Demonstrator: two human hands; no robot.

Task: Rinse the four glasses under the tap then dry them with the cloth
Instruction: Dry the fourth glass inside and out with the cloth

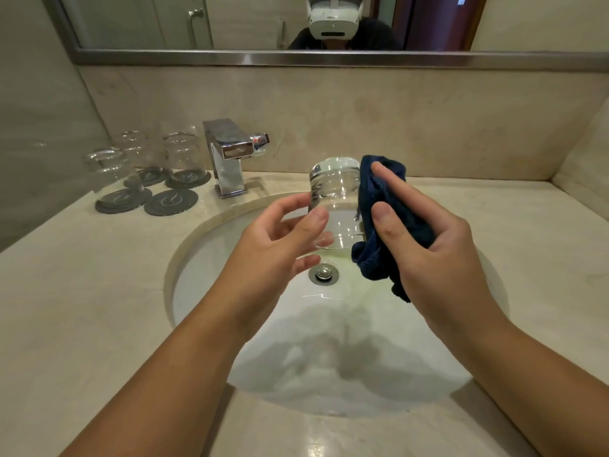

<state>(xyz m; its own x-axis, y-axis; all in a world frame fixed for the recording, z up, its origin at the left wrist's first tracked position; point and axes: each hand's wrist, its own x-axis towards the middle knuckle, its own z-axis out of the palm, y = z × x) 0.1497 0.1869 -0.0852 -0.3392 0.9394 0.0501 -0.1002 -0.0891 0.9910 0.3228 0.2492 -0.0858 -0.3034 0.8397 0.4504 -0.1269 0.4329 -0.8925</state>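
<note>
A clear glass point(334, 196) is held upside down over the sink point(204, 258), its base pointing up. My left hand point(280, 239) grips its lower part with thumb and fingers. My right hand point(425, 235) holds a dark blue cloth point(372, 258) and presses it against the glass's right side. Three more clear glasses stand upside down on dark round coasters at the back left: one point(108, 173) nearest the front, one point(138, 153) behind it, one point(183, 153) beside the tap. A fourth coaster point(171, 202) is bare.
A chrome tap point(227, 156) stands behind the basin, with no water running. The drain plug point(323, 273) sits in the basin's middle. A marble counter point(82, 291) surrounds the sink, with a wall on the left and a mirror point(230, 24) above.
</note>
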